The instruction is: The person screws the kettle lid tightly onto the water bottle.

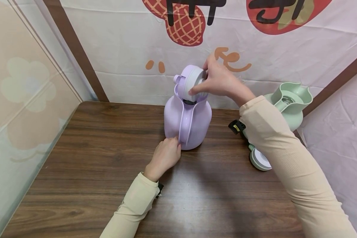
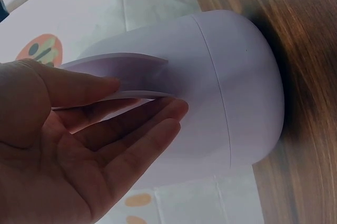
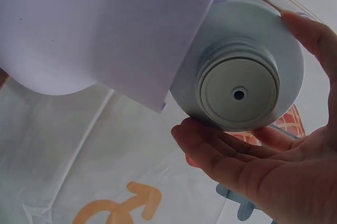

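A lilac vacuum jug (image 1: 201, 127) stands upright on the table, its spout side toward the wall. My left hand (image 1: 164, 156) pinches the lower part of its handle (image 2: 142, 76), thumb on one side and fingers on the other. At the jug's mouth, my right hand (image 1: 221, 77) grips the lilac and white lid (image 1: 191, 79) by its rim between thumb and fingers. The lid is tipped on its side over the dark opening (image 1: 189, 102). Its pale underside, with a round stopper (image 3: 239, 93) and a small central hole, faces the right wrist camera.
A green jug (image 1: 294, 114) stands lidless at the back right, partly behind my right sleeve. Its green and white lid (image 1: 260, 161) lies on the brown wooden table (image 1: 107, 158) nearer me. A printed cloth wall (image 1: 122, 49) rises right behind the lilac jug.
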{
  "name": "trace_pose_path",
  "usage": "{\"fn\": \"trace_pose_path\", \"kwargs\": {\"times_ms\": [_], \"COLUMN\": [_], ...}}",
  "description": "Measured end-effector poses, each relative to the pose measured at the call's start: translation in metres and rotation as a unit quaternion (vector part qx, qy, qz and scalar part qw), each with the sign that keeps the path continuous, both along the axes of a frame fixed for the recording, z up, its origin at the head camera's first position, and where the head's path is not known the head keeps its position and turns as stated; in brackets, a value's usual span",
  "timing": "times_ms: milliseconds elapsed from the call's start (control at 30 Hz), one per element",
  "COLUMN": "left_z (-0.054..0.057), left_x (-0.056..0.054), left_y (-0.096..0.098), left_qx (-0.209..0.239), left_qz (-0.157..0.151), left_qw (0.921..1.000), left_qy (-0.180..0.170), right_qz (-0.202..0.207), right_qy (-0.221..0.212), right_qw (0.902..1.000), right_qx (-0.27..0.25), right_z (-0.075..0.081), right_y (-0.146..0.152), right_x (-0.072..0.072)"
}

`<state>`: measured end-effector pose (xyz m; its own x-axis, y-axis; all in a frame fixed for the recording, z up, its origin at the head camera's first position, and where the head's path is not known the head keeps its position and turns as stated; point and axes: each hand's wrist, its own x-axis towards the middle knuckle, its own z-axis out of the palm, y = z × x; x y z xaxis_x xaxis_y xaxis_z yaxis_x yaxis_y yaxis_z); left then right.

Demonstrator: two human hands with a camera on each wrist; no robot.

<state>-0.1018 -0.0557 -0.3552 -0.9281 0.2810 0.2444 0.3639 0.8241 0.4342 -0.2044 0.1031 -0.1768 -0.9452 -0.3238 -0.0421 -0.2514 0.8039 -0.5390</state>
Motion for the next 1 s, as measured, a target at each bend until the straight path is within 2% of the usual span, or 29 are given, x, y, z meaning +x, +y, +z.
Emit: {"fn": "trace_pose_path", "kwargs": {"times_ms": [533, 1000], "left_z": [0.000, 0.000], "left_x": [0.000, 0.001], "left_y": [0.000, 0.000], "left_qx": [0.000, -0.007], "left_qz": [0.001, 0.002], "left_qw": [1.0000, 1.0000], "left_qy": [-0.005, 0.001], "right_qz": [-0.004, 0.000], "right_qy": [-0.013, -0.023], "right_qw": [0.9999, 0.9991], "right_qx": [0.002, 0.036], "right_z": [-0.016, -0.017], "right_y": [0.001, 0.004], "right_x": [-0.004, -0.005]}}
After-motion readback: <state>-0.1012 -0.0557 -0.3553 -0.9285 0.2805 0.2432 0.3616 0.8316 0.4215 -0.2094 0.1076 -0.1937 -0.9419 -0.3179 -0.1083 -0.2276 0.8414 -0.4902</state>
